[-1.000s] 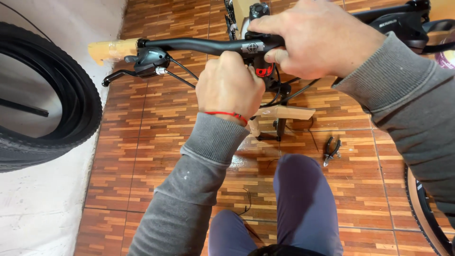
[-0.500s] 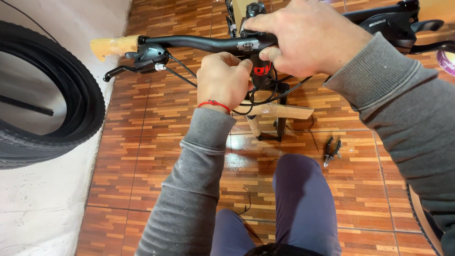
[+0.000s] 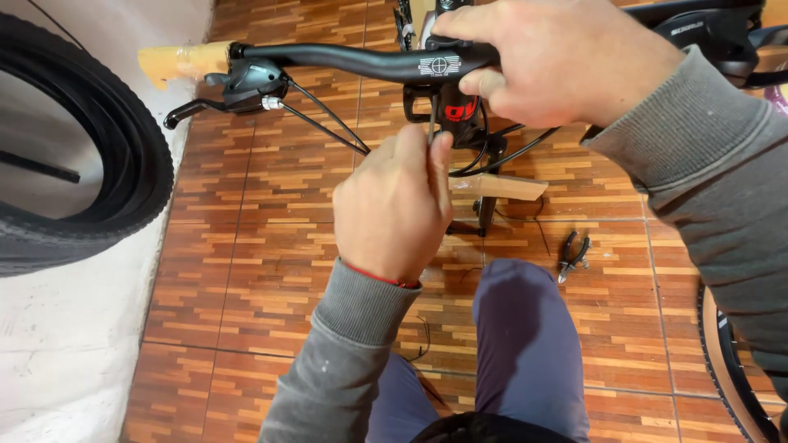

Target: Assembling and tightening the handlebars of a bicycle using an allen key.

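The right hand point(image 3: 566, 61) grips the matte black metal handlebar point(image 3: 361, 61) at its centre. The left hand point(image 3: 394, 205) pinches a thin steel hex key point(image 3: 432, 123) at 12 o'clock, fingers closed. Keep the key seated straight and the bar steady while turning.

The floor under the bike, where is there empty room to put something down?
A bare patch of tiled floor lies between the black tire on the left and the left hand. Another lies right of the pliers. It is crowded under the handlebar, where cables hang.
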